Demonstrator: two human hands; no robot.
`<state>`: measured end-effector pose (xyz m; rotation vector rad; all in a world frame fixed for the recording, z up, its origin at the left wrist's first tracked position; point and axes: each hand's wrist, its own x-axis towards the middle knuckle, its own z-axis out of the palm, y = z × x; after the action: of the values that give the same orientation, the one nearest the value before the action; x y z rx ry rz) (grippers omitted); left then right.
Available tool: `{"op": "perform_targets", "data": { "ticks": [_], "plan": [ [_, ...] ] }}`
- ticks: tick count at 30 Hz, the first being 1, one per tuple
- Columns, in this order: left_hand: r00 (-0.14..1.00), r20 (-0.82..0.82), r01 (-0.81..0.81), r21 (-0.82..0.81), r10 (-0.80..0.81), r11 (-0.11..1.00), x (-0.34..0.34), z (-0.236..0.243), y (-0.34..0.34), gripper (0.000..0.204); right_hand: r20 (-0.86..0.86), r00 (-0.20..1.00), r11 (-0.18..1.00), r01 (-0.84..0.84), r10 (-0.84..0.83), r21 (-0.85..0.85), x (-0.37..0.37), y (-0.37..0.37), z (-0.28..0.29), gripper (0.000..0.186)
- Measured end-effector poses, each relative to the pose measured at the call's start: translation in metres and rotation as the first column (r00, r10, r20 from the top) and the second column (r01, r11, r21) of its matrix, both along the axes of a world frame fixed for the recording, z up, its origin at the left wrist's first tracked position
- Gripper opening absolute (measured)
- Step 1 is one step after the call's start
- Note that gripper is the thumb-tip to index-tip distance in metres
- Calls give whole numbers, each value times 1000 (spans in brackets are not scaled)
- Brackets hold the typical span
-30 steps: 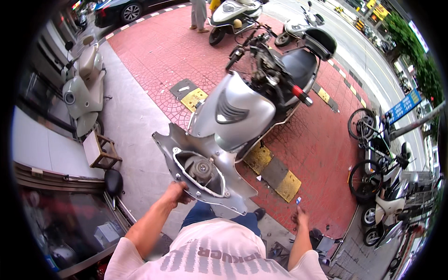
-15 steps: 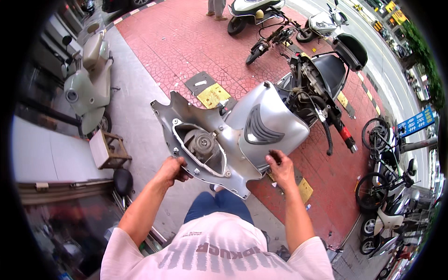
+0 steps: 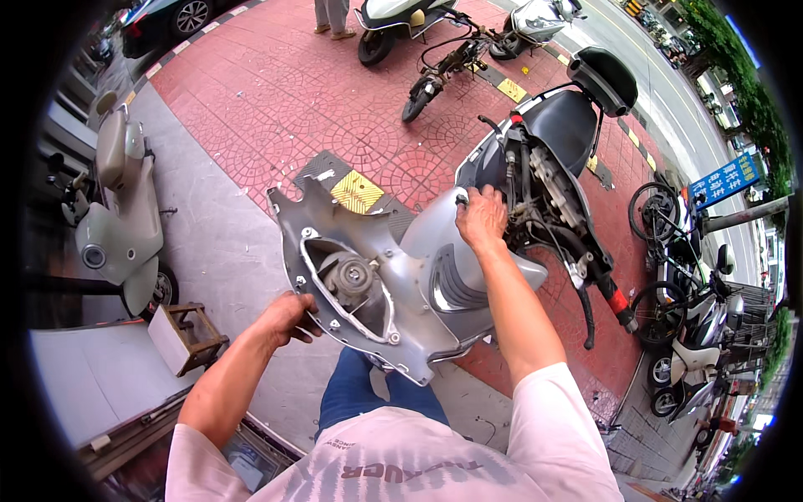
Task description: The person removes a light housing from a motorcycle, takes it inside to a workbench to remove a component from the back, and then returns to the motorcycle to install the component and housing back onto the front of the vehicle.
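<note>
Well out to the left of the left fingers, a beige-and-grey rounded scooter [image 3: 125, 222] is standing on pale paving. Nearer those fingers, a low wooden stool with a white side panel [image 3: 171, 339] is sitting just beyond the forearm. The left hand [image 3: 287, 320] is clenching its fingers around the lower left rim of a grey, jagged-edged, moulded panel [image 3: 355, 234], which is stretching rightward from them, tilted, in front of the silver bodywork. Right of the left fingers, a round, dusty grey lamp housing [image 3: 353, 274] is showing through the panel's pointed opening. Beyond the panel, a black-and-yellow ridged ramp [image 3: 355, 192] is lying on red paving. Between the two hands, the silver scooter with a black seat [image 3: 435, 222] is presenting its smooth front. The right hand [image 3: 483, 216] is touching its top edge, fingers bending downward; whether they are grasping or merely resting, I cannot tell. Right of those fingers, a black handlebar end with a red band [image 3: 617, 299] is pointing outward.
</note>
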<state>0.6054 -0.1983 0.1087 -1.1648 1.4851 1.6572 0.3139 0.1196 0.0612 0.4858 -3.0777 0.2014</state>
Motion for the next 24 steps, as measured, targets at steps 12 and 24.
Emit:
{"op": "perform_targets", "data": {
  "ticks": [12, 24],
  "plan": [
    [987, -158, 41, 86, -27, 995, -115, 15, -8, 36, 301, 951, 923, 47, 76, -382, -16, 23, 26, 37],
    [870, -50, 485, -83, -490, 871, -213, 115, 97, 27, -76, 945, 651, -275, 317, -708, 28, 89, 108, 38]
  ]
}}
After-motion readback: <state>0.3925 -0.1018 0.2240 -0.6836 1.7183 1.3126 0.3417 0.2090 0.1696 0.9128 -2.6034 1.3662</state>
